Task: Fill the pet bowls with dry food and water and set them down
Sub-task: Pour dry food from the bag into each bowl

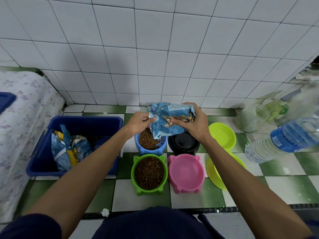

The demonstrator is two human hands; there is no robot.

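Observation:
Both hands hold a crumpled blue food bag [168, 121] tipped over the blue bowl [143, 149], which is full of brown kibble. My left hand [140, 122] pinches the bag's open edge; my right hand [193, 124] grips its upper end. In front, the green cat-shaped bowl [149, 173] is heaped with kibble. The pink cat-shaped bowl [185, 173] and the black bowl [183, 144] hold no food. Two lime-green bowls [222, 137] lie at the right, one tilted near my right forearm.
A blue bin [43, 152] at left holds more food bags [69, 150]. A clear water bottle [283, 140] with a blue label lies at right, beside other clear containers [269, 109]. A floral mattress [20, 118] runs along the left. A tiled wall stands behind.

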